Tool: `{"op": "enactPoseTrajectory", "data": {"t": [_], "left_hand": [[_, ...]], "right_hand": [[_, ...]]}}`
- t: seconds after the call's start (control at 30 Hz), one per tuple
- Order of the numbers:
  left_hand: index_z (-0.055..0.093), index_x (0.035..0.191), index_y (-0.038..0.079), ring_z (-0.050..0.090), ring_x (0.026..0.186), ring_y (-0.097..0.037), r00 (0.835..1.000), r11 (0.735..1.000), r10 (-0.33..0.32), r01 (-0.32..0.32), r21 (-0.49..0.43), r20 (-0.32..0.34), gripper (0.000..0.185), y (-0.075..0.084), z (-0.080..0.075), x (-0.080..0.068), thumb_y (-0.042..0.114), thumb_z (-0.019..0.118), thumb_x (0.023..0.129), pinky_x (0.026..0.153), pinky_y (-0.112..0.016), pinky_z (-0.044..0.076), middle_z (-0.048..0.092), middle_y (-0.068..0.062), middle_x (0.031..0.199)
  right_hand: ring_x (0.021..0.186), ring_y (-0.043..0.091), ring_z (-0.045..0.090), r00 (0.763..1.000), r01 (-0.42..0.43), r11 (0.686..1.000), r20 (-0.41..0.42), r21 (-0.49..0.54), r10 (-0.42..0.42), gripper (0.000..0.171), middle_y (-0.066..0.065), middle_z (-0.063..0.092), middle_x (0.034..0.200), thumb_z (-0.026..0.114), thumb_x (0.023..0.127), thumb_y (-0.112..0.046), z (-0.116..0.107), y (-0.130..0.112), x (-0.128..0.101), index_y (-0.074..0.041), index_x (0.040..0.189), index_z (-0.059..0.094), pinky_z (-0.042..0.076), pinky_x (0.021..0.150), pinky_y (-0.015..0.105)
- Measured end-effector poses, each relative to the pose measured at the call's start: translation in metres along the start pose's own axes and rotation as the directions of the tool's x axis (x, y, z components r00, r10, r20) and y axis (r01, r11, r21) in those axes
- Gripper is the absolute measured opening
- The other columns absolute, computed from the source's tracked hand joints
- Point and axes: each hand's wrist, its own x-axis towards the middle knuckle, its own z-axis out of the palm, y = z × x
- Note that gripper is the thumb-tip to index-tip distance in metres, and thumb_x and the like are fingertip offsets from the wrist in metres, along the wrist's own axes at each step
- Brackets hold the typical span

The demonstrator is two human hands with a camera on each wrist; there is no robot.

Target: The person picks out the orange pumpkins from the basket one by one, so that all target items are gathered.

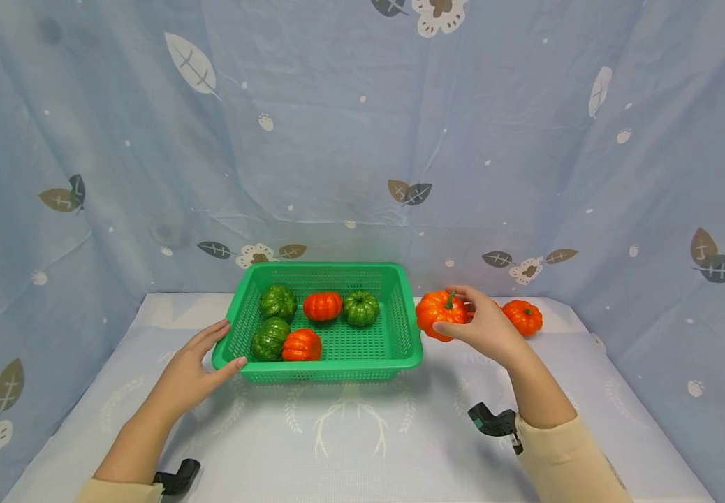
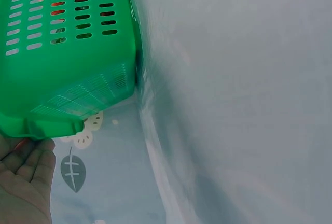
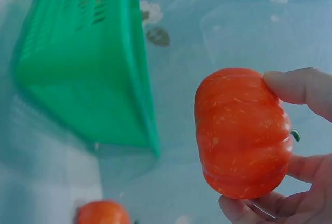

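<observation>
A green slotted basket [image 1: 318, 370] stands mid-table with three green pumpkins [image 1: 277, 302] and two orange pumpkins [image 1: 323, 306] inside. My left hand [image 1: 202, 360] rests with straight fingers against the basket's front left corner; the left wrist view shows the fingers [image 2: 23, 182] just under the basket's rim [image 2: 67, 68]. My right hand [image 1: 485, 327] grips an orange pumpkin [image 1: 441, 314] with a green stem, just right of the basket. In the right wrist view this pumpkin [image 3: 241, 130] sits between thumb and fingers [image 3: 311, 169], above the table and apart from the basket [image 3: 88, 79].
Another orange pumpkin [image 1: 522, 316] lies on the table behind my right hand, also seen as the pumpkin [image 3: 102, 212] low in the right wrist view. Blue leaf-print cloth walls close in the back and both sides. A pale cloth covers the table.
</observation>
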Motion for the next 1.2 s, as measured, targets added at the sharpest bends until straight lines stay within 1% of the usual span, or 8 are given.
{"op": "enactPoseTrajectory", "data": {"t": [0.13,0.3,0.4,0.57,0.7,1.0,1.2], "left_hand": [[0.039,0.153,0.001,0.036,0.138,-0.051,1.0,1.0,0.005,-0.005,0.001,-0.002,0.084,0.0,0.0,0.0,0.05,0.07,0.092,0.102,-0.073,0.034,0.031,-0.017,0.16],[0.038,0.153,0.001,0.035,0.138,-0.051,1.0,1.0,0.009,-0.009,-0.001,-0.002,0.083,0.001,-0.001,0.0,0.048,0.07,0.092,0.102,-0.073,0.033,0.031,-0.017,0.16],[0.038,0.153,0.001,0.035,0.139,-0.051,1.0,1.0,0.011,-0.011,-0.009,0.0,0.084,0.001,-0.001,0.0,0.05,0.069,0.092,0.102,-0.074,0.033,0.031,-0.016,0.16],[0.038,0.153,0.002,0.035,0.139,-0.05,1.0,1.0,0.018,-0.018,-0.016,-0.003,0.084,0.0,-0.001,0.001,0.051,0.069,0.092,0.102,-0.073,0.034,0.031,-0.016,0.16],[0.039,0.153,0.002,0.035,0.138,-0.051,1.0,1.0,0.022,-0.022,-0.016,-0.007,0.084,0.0,0.0,0.001,0.05,0.07,0.092,0.102,-0.073,0.034,0.032,-0.016,0.16],[0.038,0.153,0.002,0.035,0.138,-0.051,1.0,1.0,0.017,-0.017,-0.01,-0.003,0.082,-0.001,0.0,0.001,0.045,0.071,0.092,0.102,-0.074,0.033,0.032,-0.016,0.16],[0.038,0.154,0.002,0.035,0.139,-0.051,1.0,1.0,0.005,-0.005,-0.012,0.005,0.084,-0.001,0.0,0.0,0.049,0.07,0.092,0.103,-0.074,0.033,0.031,-0.017,0.16]], "right_hand": [[0.129,0.042,0.046,0.998,-0.065,0.998,-0.015,0.01,0.065,0.077,0.023,0.045,0.145,0.079,0.086,-0.038,-0.001,0.02,-0.001,-0.009,0.149,0.044,0.046,0.102,0.058],[0.129,0.044,0.044,0.991,-0.13,0.991,-0.012,0.03,0.13,0.082,0.028,0.045,0.143,0.079,0.085,-0.038,0.006,0.05,0.004,-0.003,0.149,0.042,0.044,0.103,0.06],[0.129,0.045,0.044,0.989,-0.149,0.988,-0.011,0.04,0.15,0.084,0.029,0.045,0.143,0.081,0.084,-0.038,0.013,0.067,0.009,-0.001,0.148,0.042,0.042,0.105,0.062],[0.133,0.046,0.041,0.986,-0.166,0.986,-0.009,0.022,0.166,0.083,0.027,0.043,0.147,0.081,0.084,-0.039,0.023,0.09,0.016,0.0,0.146,0.044,0.036,0.109,0.064],[0.13,0.046,0.043,0.985,-0.17,0.985,-0.006,0.029,0.17,0.08,0.027,0.045,0.145,0.081,0.084,-0.036,0.029,0.1,0.019,0.0,0.145,0.044,0.036,0.108,0.064],[0.128,0.047,0.045,0.983,-0.182,0.983,-0.001,0.021,0.182,0.079,0.029,0.047,0.141,0.082,0.083,-0.032,0.037,0.11,0.021,0.003,0.142,0.044,0.038,0.107,0.064],[0.126,0.046,0.046,0.982,-0.189,0.982,-0.005,-0.001,0.189,0.076,0.028,0.047,0.14,0.083,0.083,-0.029,0.042,0.116,0.022,0.003,0.141,0.046,0.038,0.106,0.063]]}}
